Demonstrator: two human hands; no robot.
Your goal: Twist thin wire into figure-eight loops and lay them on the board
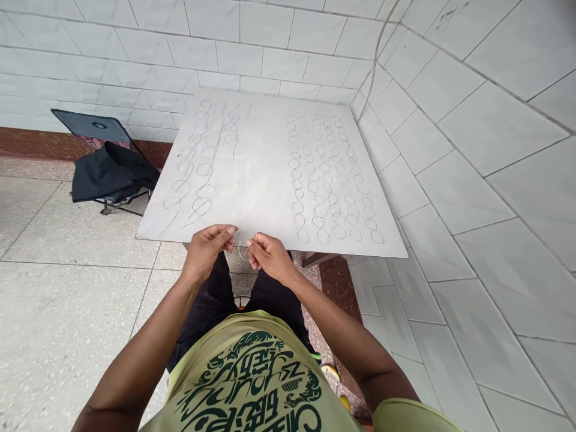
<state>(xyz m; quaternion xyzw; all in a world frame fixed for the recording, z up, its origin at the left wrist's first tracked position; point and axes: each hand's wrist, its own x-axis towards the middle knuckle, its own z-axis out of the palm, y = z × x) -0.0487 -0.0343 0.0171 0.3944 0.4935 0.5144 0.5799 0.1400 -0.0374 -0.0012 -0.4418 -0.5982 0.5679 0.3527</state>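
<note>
Between my two hands, at the table's near edge, a thin pale wire [241,253] bends in a small loop. My left hand [211,245] pinches one end between thumb and fingers. My right hand [267,255] has its fingers closed on the other side of the loop. On the white tabletop [261,198], wire pieces with single open loops [203,207] lie in columns at the left. Several wavy, figure-eight wire pieces [324,204] are laid out in columns at the right.
A folding chair [96,126] with a dark cloth [112,174] over it stands left of the table. White tiled walls [477,138] border the table at the back and right. A cable [374,63] runs down the corner.
</note>
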